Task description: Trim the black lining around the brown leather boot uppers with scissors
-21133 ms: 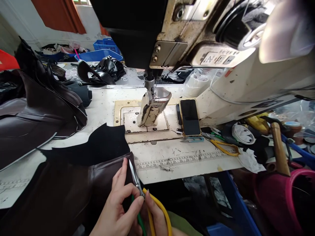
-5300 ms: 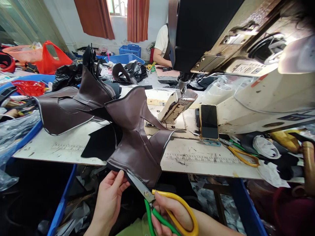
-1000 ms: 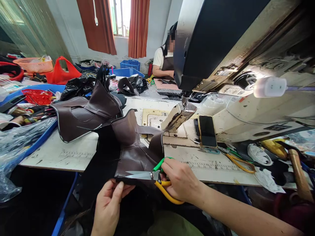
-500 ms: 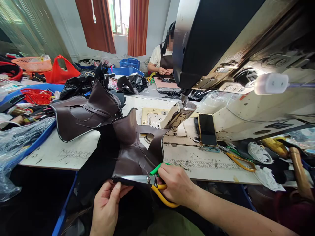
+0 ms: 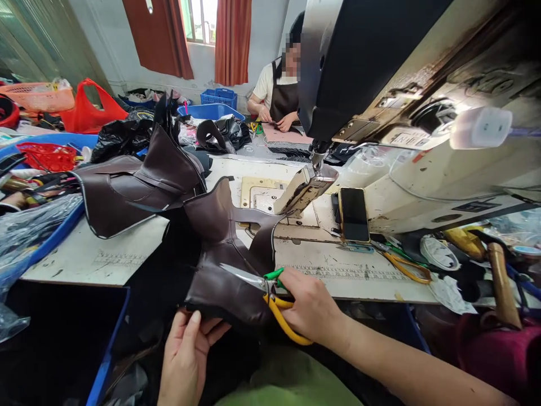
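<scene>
A dark brown leather piece [image 5: 228,282] with a black lining lies over the front edge of the sewing table, one end near the machine. My left hand [image 5: 188,349] pinches its lower edge between thumb and fingers. My right hand [image 5: 310,307] is closed around the scissors [image 5: 243,276], which have one green and one yellow handle. Their blades look closed and sit over the leather, pointing up and left. Beside this piece, to the left, rests a stack of similar brown leather pieces [image 5: 127,194].
The sewing machine [image 5: 304,194] rises at centre right, with a phone [image 5: 354,214] beside it. Yellow-handled scissors [image 5: 408,268] and a wooden-handled tool [image 5: 502,282] lie to the right. A blue bin [image 5: 63,237] of materials stands left. Across the table sits a co-worker [image 5: 279,93].
The scissors have lifted off the leather's lower edge and tilted upward, their blades now over its face. My left hand still pinches the edge. The view has shifted slightly.
</scene>
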The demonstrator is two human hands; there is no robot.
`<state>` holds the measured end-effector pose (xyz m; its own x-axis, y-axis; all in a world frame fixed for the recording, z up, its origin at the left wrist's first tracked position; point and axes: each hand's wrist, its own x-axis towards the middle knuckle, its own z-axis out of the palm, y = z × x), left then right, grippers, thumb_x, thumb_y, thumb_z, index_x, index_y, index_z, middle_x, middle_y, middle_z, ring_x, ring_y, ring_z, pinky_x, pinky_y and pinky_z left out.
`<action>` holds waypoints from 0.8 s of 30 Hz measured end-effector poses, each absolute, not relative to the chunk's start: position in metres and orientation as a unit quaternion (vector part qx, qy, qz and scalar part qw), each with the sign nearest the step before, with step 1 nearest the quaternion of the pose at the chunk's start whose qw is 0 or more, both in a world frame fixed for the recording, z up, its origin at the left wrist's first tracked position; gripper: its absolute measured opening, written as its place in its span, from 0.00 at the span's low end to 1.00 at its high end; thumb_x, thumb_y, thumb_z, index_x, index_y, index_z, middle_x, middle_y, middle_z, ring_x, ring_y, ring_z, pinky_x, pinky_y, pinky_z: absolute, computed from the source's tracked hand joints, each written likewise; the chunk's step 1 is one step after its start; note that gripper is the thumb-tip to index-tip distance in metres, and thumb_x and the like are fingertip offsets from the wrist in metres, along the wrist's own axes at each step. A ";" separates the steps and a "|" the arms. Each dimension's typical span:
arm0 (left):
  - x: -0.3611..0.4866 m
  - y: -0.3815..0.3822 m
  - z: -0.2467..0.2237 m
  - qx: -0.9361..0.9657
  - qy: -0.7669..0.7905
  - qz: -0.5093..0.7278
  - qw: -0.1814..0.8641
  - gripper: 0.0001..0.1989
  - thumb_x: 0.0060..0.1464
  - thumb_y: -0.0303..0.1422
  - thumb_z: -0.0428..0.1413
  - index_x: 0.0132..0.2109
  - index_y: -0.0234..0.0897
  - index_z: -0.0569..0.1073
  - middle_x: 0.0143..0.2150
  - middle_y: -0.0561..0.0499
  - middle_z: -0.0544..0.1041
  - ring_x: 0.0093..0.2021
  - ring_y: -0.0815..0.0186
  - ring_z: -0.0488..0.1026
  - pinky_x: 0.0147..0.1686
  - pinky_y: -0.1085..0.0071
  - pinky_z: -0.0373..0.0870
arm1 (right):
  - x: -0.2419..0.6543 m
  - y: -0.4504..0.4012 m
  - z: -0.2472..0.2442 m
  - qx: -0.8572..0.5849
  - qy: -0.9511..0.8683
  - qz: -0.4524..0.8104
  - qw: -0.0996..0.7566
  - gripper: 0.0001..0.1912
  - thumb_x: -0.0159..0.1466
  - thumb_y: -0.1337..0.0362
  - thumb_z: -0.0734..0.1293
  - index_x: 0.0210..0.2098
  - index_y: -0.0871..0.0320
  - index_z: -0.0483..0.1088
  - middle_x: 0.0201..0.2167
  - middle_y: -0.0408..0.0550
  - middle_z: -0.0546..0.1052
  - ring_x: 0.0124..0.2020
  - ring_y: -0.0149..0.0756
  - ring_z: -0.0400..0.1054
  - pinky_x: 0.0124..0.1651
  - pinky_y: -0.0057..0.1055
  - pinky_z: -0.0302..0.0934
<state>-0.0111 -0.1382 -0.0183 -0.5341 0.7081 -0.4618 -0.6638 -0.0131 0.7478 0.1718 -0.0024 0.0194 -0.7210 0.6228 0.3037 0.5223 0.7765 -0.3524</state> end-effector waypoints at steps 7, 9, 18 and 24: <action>0.024 -0.144 -0.033 0.018 0.592 0.608 0.530 0.24 0.39 0.42 0.70 0.39 0.32 0.73 0.37 0.49 0.78 0.39 0.61 0.77 0.40 0.59 0.81 | 0.217 -0.029 0.013 -0.355 -0.921 0.126 0.096 0.08 0.50 0.68 0.62 0.31 0.57 0.62 0.29 0.48 0.68 0.29 0.38 0.62 0.30 0.32 0.53; 0.026 -0.141 -0.033 0.004 0.597 0.601 0.531 0.25 0.35 0.44 0.71 0.36 0.30 0.73 0.33 0.49 0.78 0.35 0.61 0.78 0.38 0.61 0.81 | 0.226 -0.035 0.008 -0.354 -0.925 0.103 0.092 0.07 0.51 0.67 0.63 0.31 0.58 0.63 0.31 0.50 0.68 0.31 0.39 0.61 0.32 0.32 0.54; 0.033 -0.130 -0.023 -0.002 0.569 0.638 0.518 0.23 0.35 0.42 0.71 0.34 0.32 0.73 0.32 0.51 0.79 0.36 0.63 0.78 0.41 0.62 0.80 | 0.238 -0.043 -0.022 -0.319 -0.936 0.028 0.146 0.05 0.55 0.72 0.59 0.25 0.57 0.62 0.25 0.47 0.66 0.26 0.36 0.58 0.28 0.32 0.50; -0.003 -0.152 -0.037 0.087 0.712 0.590 0.371 0.22 0.36 0.47 0.68 0.32 0.35 0.72 0.27 0.54 0.73 0.28 0.63 0.74 0.29 0.65 0.78 | 0.233 0.003 0.035 -0.319 -0.906 0.043 0.274 0.03 0.61 0.70 0.61 0.31 0.58 0.64 0.24 0.44 0.66 0.24 0.32 0.60 0.26 0.28 0.53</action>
<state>-0.0034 -0.1519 -0.0371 -0.7098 0.5621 -0.4244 -0.3130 0.2881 0.9050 0.2326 0.0026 0.0350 -0.6458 0.6025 0.4690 0.5548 0.7923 -0.2538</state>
